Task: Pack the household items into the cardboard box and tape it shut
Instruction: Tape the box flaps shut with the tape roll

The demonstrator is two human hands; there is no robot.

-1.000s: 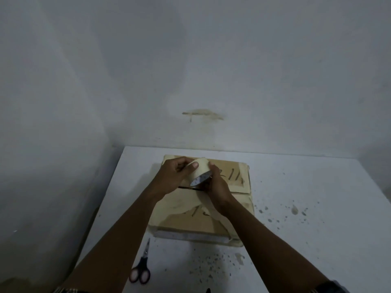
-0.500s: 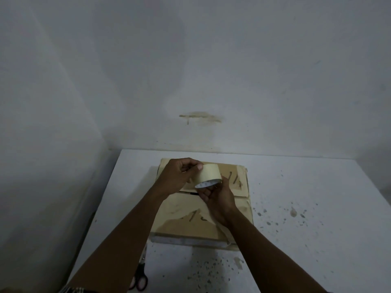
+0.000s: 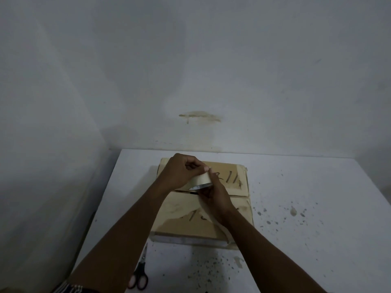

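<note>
A person is holding a roll of tape point(image 3: 201, 181) in both hands over the closed cardboard box point(image 3: 234, 182), which is sitting on the white bench point(image 3: 306, 187). The left hand point(image 3: 179, 172), fingers curled, is pinching the roll's upper edge from 10 o'clock. The right hand point(image 3: 214, 197) is gripping the roll from 5 o'clock, fingers wrapped round its lower rim. A strip of tape point(image 3: 225, 232) is running from beneath the right hand toward 5 o'clock, crossing the near flap and reaching the box's front edge. The two top flaps are lying shut, meeting along a dark seam under the roll, and both are bearing dark handwritten marks. Dark-handled scissors point(image 3: 140, 273) are lying on the bench at 7 o'clock from the box, apart from it, blades pointing toward it. Dark speckles are dotting the bench from 3 to 6 o'clock of the box. A brownish stain point(image 3: 200, 116) is showing on the wall at 12 o'clock.
</note>
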